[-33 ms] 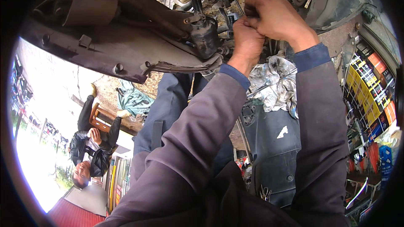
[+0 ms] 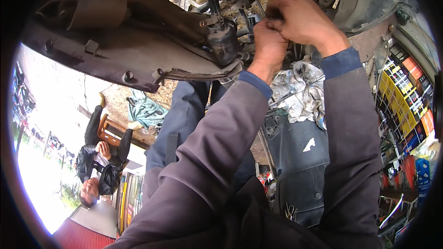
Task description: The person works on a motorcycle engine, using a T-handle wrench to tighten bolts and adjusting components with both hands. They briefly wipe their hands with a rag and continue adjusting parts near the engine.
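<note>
A thin, straight rod (image 2: pixel 258 3) stands slantwise just beside the curled fingers of the right hand (image 2: pixel 304 18); its lower end goes out of sight near them. To the left of the left hand (image 2: pixel 270 44) there is a black canister (image 2: pixel 222 44), rounded, dusty and fixed almost upright, with a small brownish bracket (image 2: pixel 210 21) at its upper side.

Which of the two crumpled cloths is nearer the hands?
The dark-stained white cloth, just below the left hand and right hand in the picture; the green cloth lies farther off, left of the blue trousers.
</note>
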The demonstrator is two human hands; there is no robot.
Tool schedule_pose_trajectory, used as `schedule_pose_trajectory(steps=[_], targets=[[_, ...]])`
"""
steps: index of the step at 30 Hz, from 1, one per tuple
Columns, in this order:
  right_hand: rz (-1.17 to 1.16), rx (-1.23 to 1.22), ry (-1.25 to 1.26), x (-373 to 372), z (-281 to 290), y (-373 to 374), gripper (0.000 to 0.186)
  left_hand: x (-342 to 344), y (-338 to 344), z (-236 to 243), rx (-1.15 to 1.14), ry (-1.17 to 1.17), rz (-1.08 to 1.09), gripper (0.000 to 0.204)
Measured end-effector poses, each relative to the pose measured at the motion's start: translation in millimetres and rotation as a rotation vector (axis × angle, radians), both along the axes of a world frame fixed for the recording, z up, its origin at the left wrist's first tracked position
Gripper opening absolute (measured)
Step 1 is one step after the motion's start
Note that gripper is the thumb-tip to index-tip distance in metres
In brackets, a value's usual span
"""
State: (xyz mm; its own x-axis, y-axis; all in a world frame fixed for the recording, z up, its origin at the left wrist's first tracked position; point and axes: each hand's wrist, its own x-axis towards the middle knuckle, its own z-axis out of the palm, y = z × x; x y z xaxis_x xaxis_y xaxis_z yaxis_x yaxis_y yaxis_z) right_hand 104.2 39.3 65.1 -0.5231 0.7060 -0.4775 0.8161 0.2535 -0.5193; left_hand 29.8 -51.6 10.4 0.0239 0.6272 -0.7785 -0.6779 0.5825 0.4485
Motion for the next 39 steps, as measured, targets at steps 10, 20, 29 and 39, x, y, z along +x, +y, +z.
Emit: schedule_pose_trajectory(steps=[10,20,29,39], targets=[[-0.653,0.259,0.257,26,16,-29,0.015,-7,6,13,-0.082,-0.023,0.024,0.015],[-1.558,-0.403,0.810,22,-10,-99,0.024,-10,2,-1,-0.177,-0.212,0.038,0.031],[-1.523,-0.451,0.870,14,-26,-108,0.021,-11,1,1,-0.250,-0.258,0.157,0.027],[-1.477,-0.678,0.970,20,-43,-110,0.020,-18,0,-5,-0.218,-0.211,0.054,0.028]])
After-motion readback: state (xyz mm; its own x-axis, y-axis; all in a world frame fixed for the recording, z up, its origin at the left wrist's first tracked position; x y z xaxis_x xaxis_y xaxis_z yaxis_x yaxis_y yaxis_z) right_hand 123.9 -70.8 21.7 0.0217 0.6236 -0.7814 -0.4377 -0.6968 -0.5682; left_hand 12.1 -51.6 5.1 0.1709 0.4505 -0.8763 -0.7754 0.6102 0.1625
